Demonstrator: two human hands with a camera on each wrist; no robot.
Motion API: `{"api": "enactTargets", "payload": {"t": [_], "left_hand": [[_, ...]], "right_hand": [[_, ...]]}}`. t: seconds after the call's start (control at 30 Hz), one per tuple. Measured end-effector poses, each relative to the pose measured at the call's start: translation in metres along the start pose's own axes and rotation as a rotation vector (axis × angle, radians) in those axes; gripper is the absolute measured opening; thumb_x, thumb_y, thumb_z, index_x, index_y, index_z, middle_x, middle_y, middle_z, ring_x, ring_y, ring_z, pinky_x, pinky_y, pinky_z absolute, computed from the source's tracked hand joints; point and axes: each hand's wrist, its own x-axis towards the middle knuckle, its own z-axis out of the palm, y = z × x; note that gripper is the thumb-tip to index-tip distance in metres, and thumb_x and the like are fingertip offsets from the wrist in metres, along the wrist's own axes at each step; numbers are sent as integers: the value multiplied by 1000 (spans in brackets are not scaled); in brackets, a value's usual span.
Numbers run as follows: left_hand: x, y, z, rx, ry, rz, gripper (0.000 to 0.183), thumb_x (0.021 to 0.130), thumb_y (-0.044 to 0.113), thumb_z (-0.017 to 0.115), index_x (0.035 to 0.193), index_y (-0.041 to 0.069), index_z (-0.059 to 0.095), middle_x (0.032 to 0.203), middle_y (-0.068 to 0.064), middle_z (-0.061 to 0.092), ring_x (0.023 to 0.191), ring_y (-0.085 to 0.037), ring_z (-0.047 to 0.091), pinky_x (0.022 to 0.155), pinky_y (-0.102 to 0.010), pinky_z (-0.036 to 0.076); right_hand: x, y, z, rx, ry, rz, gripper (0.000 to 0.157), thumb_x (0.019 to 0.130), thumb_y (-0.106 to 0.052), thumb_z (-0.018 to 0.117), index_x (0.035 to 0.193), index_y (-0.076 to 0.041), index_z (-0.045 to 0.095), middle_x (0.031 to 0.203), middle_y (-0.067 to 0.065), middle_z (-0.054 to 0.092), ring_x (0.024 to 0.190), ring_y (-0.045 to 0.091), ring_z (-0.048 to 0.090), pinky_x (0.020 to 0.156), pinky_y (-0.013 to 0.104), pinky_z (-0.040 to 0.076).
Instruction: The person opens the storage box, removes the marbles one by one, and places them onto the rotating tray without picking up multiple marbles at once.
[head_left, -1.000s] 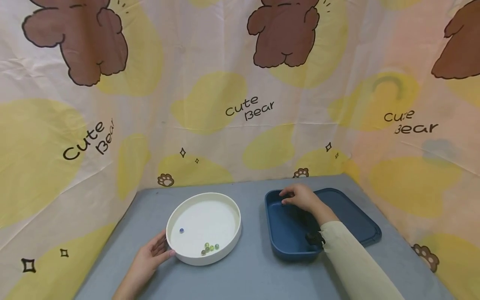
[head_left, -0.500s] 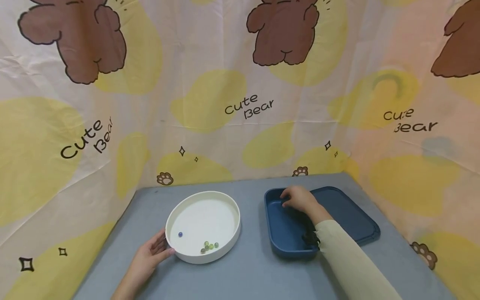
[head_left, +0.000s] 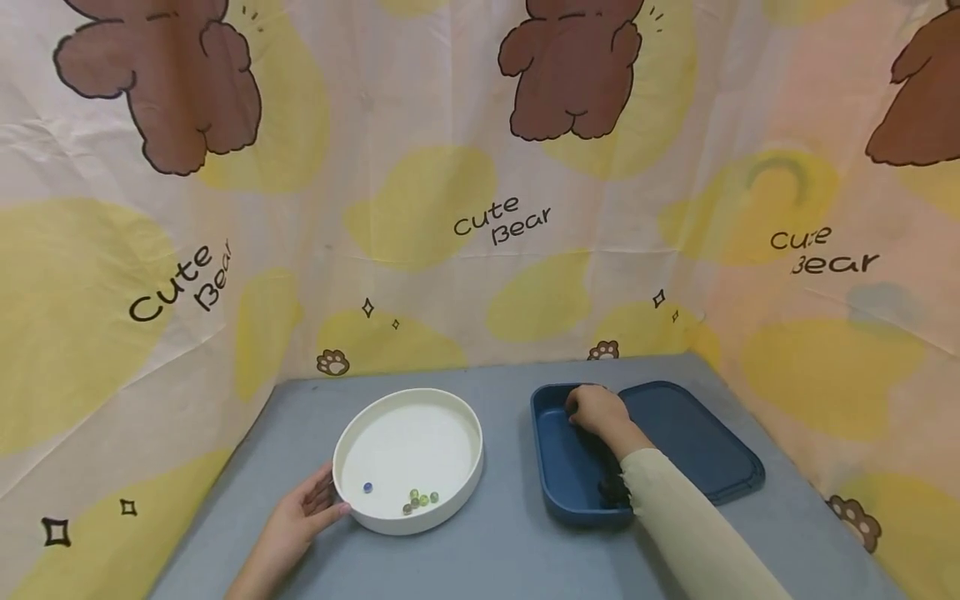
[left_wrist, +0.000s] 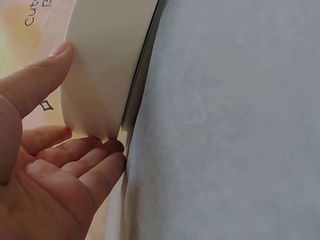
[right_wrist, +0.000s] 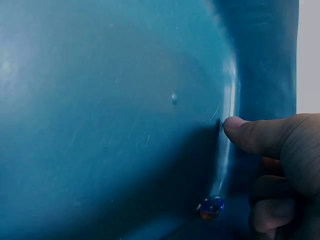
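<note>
A round white tray (head_left: 408, 442) with low walls stands left of centre, tilted or not I cannot tell. On it lie a blue marble (head_left: 367, 487) and a cluster of several greenish and brownish marbles (head_left: 423, 500). My left hand (head_left: 303, 512) holds the tray's near left side, thumb (left_wrist: 57, 57) at the rim and fingers low on the wall. My right hand (head_left: 600, 410) reaches into a dark blue rectangular box (head_left: 551, 467). Its thumb touches the inner wall; the other fingers are bent, and I see nothing between them. A blue-and-orange marble (right_wrist: 211, 206) lies by that wall below the thumb.
A flat dark blue lid (head_left: 690, 437) lies right of the box on the grey-blue table (head_left: 450, 567). A bear-print curtain (head_left: 420, 208) closes off the back and both sides. The black strap (head_left: 615, 490) at my right wrist hangs over the box.
My right hand has lowered deeper into the box, with its fingers more bent. The blue marble has rolled toward the tray's near side. My left hand stays on the tray.
</note>
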Motion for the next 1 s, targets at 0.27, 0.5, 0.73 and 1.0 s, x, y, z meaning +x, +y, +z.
{"api": "enactTargets", "payload": {"t": [0.27, 0.5, 0.73, 1.0], "left_hand": [[0, 1, 2, 1, -9, -61, 90, 76, 33, 81, 149, 7, 34, 152, -17, 37, 137, -33, 41, 106, -41, 45], [0, 2, 1, -2, 4, -38, 89, 77, 30, 81, 148, 5, 34, 151, -19, 37, 137, -35, 41, 106, -41, 45], [-1, 0, 0, -11, 5, -40, 89, 77, 31, 80, 149, 5, 33, 152, -18, 35, 137, -34, 40, 106, -40, 45], [0, 0, 1, -33, 7, -33, 87, 78, 27, 81, 148, 5, 35, 150, -18, 38, 135, -34, 42, 104, -37, 47]], "right_hand": [[-1, 1, 4, 27, -29, -34, 15, 82, -21, 77, 96, -19, 73, 99, 0, 71, 85, 19, 64, 73, 43, 56], [0, 2, -5, 157, -7, -78, 9, 86, -23, 73, 94, -20, 74, 93, -3, 70, 83, 15, 63, 72, 38, 56], [-1, -3, -14, 314, 1, -143, 14, 90, -26, 69, 100, -18, 73, 94, -4, 70, 86, 14, 64, 74, 37, 56], [-7, -23, -23, 464, 5, -195, 16, 90, -26, 68, 103, -18, 73, 101, -4, 71, 91, 13, 66, 78, 36, 57]]}}
